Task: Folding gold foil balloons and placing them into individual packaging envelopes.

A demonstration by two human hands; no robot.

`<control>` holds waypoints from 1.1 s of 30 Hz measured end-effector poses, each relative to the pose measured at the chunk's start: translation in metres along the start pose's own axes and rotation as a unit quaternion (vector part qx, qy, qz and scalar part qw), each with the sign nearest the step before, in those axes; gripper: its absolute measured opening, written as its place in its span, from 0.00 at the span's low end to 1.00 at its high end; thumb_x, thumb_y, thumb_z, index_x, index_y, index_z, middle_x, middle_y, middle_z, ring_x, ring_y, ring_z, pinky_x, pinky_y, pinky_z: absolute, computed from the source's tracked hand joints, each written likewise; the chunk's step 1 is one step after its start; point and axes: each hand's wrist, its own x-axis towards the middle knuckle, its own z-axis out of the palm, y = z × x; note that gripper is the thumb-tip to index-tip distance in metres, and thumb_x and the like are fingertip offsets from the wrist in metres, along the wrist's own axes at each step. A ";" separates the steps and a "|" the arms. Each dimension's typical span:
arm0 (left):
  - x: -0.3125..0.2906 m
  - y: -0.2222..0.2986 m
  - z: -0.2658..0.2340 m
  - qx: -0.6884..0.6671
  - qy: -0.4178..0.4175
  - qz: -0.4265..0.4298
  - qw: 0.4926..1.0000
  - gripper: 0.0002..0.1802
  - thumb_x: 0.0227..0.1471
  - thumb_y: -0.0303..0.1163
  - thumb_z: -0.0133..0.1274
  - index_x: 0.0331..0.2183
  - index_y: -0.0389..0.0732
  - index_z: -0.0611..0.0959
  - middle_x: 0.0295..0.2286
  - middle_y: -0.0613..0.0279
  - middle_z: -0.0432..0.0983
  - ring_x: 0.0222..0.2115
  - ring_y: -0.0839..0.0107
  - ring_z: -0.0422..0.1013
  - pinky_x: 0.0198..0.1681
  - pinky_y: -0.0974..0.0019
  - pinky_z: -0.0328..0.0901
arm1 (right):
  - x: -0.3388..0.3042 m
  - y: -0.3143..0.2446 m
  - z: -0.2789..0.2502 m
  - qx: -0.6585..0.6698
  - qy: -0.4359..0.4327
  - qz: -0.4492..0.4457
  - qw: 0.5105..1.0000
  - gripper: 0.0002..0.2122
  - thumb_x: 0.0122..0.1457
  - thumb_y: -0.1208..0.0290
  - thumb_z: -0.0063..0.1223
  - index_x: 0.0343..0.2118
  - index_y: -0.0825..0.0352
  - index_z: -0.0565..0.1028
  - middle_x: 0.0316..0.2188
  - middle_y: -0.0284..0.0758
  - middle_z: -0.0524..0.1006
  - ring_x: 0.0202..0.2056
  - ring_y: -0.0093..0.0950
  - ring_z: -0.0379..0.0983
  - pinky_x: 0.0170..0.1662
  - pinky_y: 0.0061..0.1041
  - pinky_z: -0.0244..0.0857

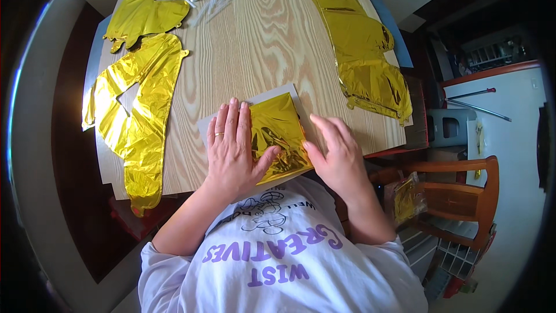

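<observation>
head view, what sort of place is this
Probably a room in a home, serving as a workspace: flat gold foil shapes lie around a wood-grain table, with a wooden chair off to the right.

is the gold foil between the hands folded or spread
Folded: the foil lies compact and straight-edged on the card, thumb of the left hand on it.

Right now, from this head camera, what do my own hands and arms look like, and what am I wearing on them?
Both hands are ungloved. Your left hand wears a thin gold-coloured ring; no ring shows on your right hand. Your forearms are bare, below loose white sleeves with no visible markings.
</observation>
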 end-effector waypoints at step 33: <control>0.075 -0.012 0.006 -0.106 -0.054 0.273 0.955 0.36 0.56 0.38 0.55 0.62 0.34 0.67 0.60 0.45 0.65 0.63 0.47 0.59 0.66 0.50 0.54 | -0.007 0.051 0.016 -0.205 0.063 -0.345 0.914 0.14 0.57 0.71 0.50 0.41 0.75 0.80 0.42 0.48 0.81 0.47 0.42 0.78 0.55 0.40 0.69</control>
